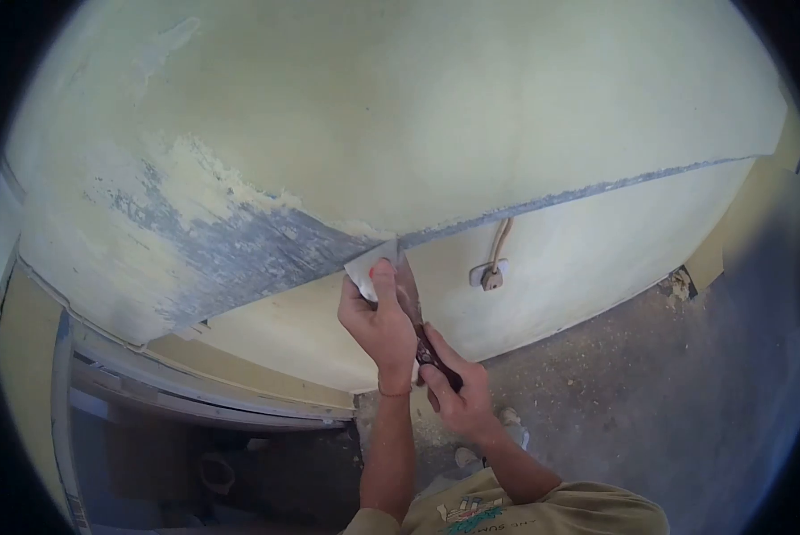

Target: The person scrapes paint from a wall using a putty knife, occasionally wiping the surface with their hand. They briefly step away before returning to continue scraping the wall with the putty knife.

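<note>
My left hand (384,325) is closed on a flat, pale scraper blade (364,260), thumb on its face and fingers curled under it. The blade's upper corner meets the edge of the pale painted panel (507,98). Just below and to the right, my right hand (461,390) is wrapped round a dark tool handle (428,349). A narrow brownish strip (408,290) runs up from that handle beside my left hand. How the handle and pale blade connect is hidden. Left of the blade, the paint is worn off, showing a rough grey patch (248,250).
Below the panel, a socket (489,275) with a brown cable (504,236) is on the cream lower wall (587,259). Debris dots the grey floor (587,383). A frame with ledges (195,406) stands at lower left.
</note>
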A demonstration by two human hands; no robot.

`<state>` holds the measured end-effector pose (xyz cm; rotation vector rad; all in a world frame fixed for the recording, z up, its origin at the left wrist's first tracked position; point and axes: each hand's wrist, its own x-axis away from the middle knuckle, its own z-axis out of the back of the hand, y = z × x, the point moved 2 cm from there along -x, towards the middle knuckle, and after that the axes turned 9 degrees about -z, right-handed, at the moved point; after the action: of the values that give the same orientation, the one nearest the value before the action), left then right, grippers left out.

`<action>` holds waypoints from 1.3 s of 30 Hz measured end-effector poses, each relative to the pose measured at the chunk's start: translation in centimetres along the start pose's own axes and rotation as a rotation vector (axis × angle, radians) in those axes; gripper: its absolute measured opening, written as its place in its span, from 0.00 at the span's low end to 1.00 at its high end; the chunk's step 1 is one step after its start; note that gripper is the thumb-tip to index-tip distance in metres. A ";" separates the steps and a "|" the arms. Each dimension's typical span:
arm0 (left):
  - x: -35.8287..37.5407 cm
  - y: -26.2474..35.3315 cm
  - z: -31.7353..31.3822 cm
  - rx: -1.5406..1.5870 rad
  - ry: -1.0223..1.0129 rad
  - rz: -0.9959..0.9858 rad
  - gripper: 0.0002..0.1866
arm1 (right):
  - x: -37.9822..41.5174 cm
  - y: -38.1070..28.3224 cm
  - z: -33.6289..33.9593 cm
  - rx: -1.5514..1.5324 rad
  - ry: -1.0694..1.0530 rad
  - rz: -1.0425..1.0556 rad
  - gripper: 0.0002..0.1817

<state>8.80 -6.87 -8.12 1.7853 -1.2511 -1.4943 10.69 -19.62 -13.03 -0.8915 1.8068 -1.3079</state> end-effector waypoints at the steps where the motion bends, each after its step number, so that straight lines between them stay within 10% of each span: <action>1: 0.0 -0.3 -0.1 -0.004 0.009 -0.036 0.10 | 0.0 -0.1 0.0 0.032 0.065 -0.025 0.26; 27: 0.3 0.8 -0.3 -0.022 0.101 -0.045 0.11 | -0.3 0.3 0.1 0.138 0.156 -0.010 0.25; 39: -2.1 3.8 -1.9 -0.073 0.078 -0.142 0.12 | -3.6 -2.8 0.1 0.328 0.209 0.378 0.24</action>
<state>9.34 -7.17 -3.43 1.8990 -1.0372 -1.5109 12.89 -17.25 -9.77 -0.2292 1.7381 -1.4271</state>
